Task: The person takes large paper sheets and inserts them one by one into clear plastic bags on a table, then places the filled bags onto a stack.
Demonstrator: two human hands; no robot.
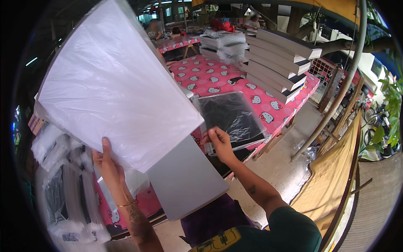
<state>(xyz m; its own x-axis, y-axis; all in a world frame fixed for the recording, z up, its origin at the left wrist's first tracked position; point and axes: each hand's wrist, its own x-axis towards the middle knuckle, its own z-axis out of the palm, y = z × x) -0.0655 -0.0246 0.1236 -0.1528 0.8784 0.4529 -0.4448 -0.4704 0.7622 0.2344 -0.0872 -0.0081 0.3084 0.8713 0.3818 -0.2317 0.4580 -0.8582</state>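
Observation:
A large white rectangular board in a clear plastic sleeve (pixel 121 84) is held up, tilted, at the left. My left hand (pixel 109 164) grips its lower edge, thumb on the front face. By the board's lower right corner my right hand (pixel 218 143) is closed in a pinch; whatever lies between its fingers is too small to make out. Beneath the raised board a plain grey board (pixel 189 180) sticks out past the table's near edge. Just beyond my right hand a black flat item in clear plastic (pixel 231 115) lies on the table.
The table has a pink patterned cover (pixel 218 75). A tall stack of thick dark-topped boards (pixel 277 63) stands at the far right, beside plastic-wrapped packs (pixel 222 44). More wrapped packs (pixel 67 189) fill the left side. A slanting pole (pixel 336 105) rises at the right; people sit far back.

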